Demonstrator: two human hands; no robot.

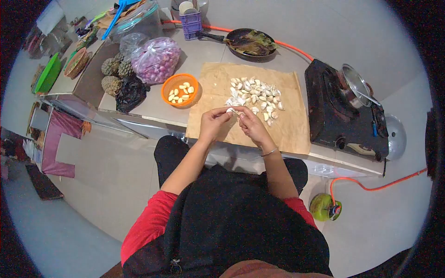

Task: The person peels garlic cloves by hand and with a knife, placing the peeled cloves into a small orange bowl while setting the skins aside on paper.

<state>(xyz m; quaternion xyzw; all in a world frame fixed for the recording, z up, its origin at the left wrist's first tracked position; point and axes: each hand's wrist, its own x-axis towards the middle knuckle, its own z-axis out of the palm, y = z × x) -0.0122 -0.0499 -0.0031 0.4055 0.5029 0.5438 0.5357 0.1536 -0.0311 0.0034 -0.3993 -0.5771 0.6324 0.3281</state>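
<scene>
My left hand [215,124] and my right hand [253,127] meet over the near edge of a brown paper sheet [289,132]. Between their fingertips is a small white garlic clove [230,110], pinched from both sides; the fingers partly cover it. Just beyond lie several unpeeled garlic cloves [262,98] in a loose pile, with papery garlic skins [235,100] at its left side. To the left of the paper, an orange plastic basket [166,98] contains several peeled, pale yellow cloves.
A clear bag of shallots [156,60] and a black plastic bag [131,95] stand left of the basket. Behind the paper rests a black frying pan [251,55]. On the right, a gas stove [338,116] carries a metal pot [354,83]. A green gas cylinder [323,207] stands below.
</scene>
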